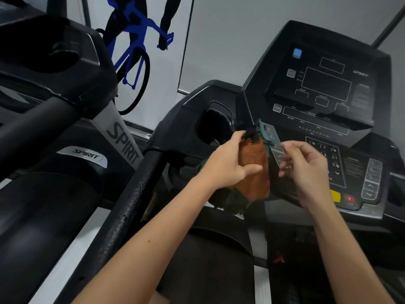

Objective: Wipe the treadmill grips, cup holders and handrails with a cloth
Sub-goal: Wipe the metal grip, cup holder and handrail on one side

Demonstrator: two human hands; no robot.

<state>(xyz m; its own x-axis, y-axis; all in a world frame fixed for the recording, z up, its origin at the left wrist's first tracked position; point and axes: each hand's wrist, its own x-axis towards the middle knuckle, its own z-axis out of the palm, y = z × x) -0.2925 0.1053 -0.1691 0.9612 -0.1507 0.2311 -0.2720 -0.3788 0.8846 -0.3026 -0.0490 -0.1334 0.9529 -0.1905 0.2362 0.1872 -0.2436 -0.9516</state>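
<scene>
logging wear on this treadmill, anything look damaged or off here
The left handrail looks damaged: its black coating is pitted and flaking along the bar, while the neighbouring treadmill's rail looks smooth. The cloth gripped in the left hand shows nothing odd.

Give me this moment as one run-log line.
left hand: holds cloth | right hand: fingers curled at cloth edge, grip unclear | cup holder: beyond cloth

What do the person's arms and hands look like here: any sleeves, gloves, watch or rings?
Both are bare. The left forearm and right forearm show no sleeve down to the frame's lower edge. The left hand and right hand wear no gloves, and neither wrist carries a watch or band. No rings show, though the right hand's fingers are blurred.
</scene>
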